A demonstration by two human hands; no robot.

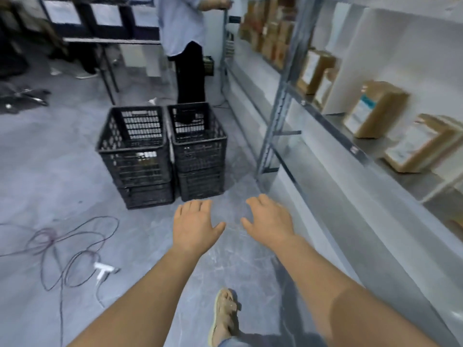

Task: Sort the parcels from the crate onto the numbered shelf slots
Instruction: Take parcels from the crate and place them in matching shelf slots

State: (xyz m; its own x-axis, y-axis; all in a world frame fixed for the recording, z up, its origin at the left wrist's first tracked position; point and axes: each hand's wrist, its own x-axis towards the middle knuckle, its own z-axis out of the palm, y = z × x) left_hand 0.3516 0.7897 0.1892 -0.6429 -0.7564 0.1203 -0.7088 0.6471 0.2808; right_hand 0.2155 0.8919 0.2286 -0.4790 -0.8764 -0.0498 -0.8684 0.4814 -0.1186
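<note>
Two stacks of black plastic crates stand side by side on the grey floor, the left crate (135, 144) and the right crate (198, 139). A pale parcel label shows through the left crate's mesh. My left hand (195, 225) and my right hand (270, 221) reach forward, palms down, fingers spread, holding nothing, a little short of the crates. Brown cardboard parcels (375, 108) with white labels stand on the metal shelf (333, 126) along the right.
Another person (185, 33) in a light shirt and dark trousers stands right behind the crates at the shelf's end. Loose cables (57, 244) and a white plug (102, 269) lie on the floor at left. A dark table (110, 41) stands farther back. My foot (225, 314) is below.
</note>
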